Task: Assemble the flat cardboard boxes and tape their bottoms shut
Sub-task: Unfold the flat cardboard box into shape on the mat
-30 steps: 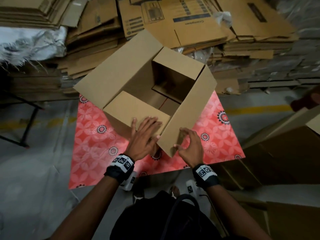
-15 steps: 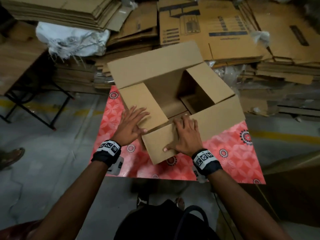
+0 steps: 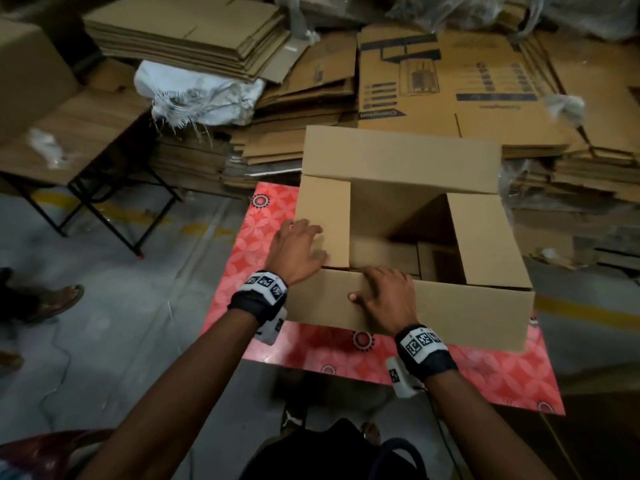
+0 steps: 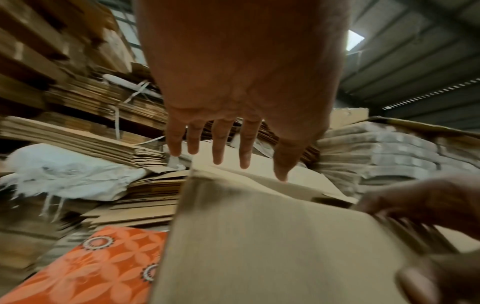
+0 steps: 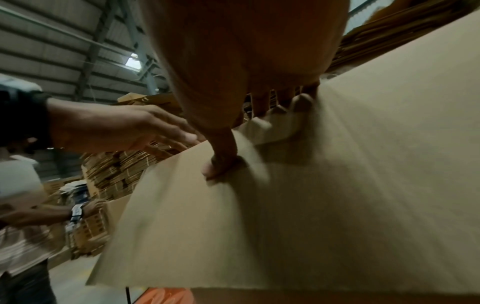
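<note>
Head view: the cardboard box (image 3: 398, 216) is being shown standing on the red patterned surface (image 3: 263, 233), its four flaps up and its inside open to the camera. The left hand (image 3: 298, 251) is being laid flat on the small left flap (image 3: 323, 220), fingers (image 3: 304, 226) straight and slightly apart, nothing being gripped. The right hand (image 3: 384, 296) is being hooked over the top edge of the near long flap (image 3: 450, 317): its fingers are being curled over that edge into the box while the thumb is being pressed on the outer face, so the flap is being pinched. Both forearms are being extended forward and down, each wrist carrying a marked band.

Left wrist view: the left hand (image 4: 233, 92) is being seen from behind the palm, fingers (image 4: 218, 148) spread and straight above the cardboard box (image 4: 285, 236); the red patterned surface (image 4: 91, 267) is showing at lower left.

Right wrist view: the thumb (image 5: 221, 162) is being confirmed flat on the near long flap (image 5: 311, 205), a contact less plain from the head. The fingertips beyond the edge are hidden. A second person's arm (image 5: 39, 214) is showing only here.

Behind the box, stacks of flattened cartons (image 3: 194, 36) and a white sack (image 3: 197, 91) are being recorded.
</note>
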A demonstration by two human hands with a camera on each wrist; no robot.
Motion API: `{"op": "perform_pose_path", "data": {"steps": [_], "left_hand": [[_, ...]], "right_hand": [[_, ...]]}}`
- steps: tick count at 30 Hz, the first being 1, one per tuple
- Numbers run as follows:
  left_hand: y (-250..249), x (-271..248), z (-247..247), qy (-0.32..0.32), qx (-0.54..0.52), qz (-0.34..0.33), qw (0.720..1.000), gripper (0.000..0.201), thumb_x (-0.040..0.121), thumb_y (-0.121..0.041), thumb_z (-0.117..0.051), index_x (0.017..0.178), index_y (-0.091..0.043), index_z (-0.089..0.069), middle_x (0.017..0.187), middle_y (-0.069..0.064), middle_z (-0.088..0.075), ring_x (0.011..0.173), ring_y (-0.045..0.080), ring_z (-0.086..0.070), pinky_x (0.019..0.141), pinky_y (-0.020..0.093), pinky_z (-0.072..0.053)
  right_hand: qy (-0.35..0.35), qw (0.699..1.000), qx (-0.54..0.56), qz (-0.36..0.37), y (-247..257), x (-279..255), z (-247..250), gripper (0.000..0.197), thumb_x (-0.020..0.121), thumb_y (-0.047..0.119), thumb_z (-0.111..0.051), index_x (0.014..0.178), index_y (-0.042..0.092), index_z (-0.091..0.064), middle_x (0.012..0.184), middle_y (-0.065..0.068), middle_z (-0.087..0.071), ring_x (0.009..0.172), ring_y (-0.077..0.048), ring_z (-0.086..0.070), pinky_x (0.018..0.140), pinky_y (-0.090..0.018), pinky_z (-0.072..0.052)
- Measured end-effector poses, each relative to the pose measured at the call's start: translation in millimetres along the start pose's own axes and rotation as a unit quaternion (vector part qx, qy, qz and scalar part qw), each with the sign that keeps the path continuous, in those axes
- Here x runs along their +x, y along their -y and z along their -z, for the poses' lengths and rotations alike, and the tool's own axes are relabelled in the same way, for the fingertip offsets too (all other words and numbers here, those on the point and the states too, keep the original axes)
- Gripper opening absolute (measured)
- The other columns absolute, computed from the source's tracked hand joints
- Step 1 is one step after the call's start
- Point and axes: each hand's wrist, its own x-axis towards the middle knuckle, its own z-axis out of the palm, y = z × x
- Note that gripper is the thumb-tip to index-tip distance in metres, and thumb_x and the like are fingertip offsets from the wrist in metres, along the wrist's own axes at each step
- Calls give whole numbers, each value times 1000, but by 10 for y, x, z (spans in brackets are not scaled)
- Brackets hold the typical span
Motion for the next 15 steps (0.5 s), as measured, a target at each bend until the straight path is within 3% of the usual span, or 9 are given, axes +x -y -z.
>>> {"op": "perform_pose_path", "data": {"steps": [3, 6, 8, 11, 13, 15], "left_hand": [[-304, 113, -67, 63, 79, 9, 995, 82, 76, -69, -67, 145, -29, -48, 154, 7, -40, 144, 40, -25, 113, 58, -26], [-411, 204, -86, 65, 99, 18, 993, 94, 64, -80, -67, 143, -32, -49, 155, 7, -40, 143, 42, -25, 112, 60, -29], [-420, 211, -24, 50, 83, 9, 995, 95, 60, -78, -67, 142, -33, -51, 155, 7, -40, 143, 40, -26, 113, 60, -29], [-424, 159, 176, -3, 48, -18, 999, 81, 65, -70, -57, 136, -31, -57, 152, 6, -44, 143, 36, -27, 115, 57, -28], [-369, 117, 367, -65, 16, -42, 997, 66, 71, -62, -54, 127, -28, -64, 137, 6, -53, 135, 33, -36, 113, 51, -34], [-225, 49, 560, -156, -18, -63, 986, 45, 78, -44, -59, 115, -23, -69, 117, 6, -57, 119, 28, -46, 101, 45, -44]], "right_hand": [[1, 1000, -2, -21, 31, 33, 40, 58, 76, 64, -71, 128, 39, -63, 112, 7, -70, 104, -23, -61, 85, -38, -36], [-4, 999, -11, -32, 65, 54, 45, 55, 77, 62, -72, 126, 39, -63, 106, 6, -69, 101, -25, -61, 80, -37, -33], [0, 999, -14, -38, 72, 64, 32, 54, 76, 63, -72, 124, 39, -63, 104, 7, -69, 99, -25, -61, 79, -38, -31], [-4, 999, -19, -40, 74, 85, 12, 53, 75, 64, -72, 119, 37, -65, 102, 6, -68, 98, -26, -61, 80, -39, -36], [-4, 999, -10, -43, 100, 121, 20, 54, 75, 62, -74, 121, 36, -66, 103, 5, -68, 100, -26, -61, 82, -39, -36], [-3, 999, 4, -32, 156, 178, 18, 55, 75, 58, -75, 125, 37, -65, 105, 6, -68, 102, -25, -62, 83, -39, -36]]}}
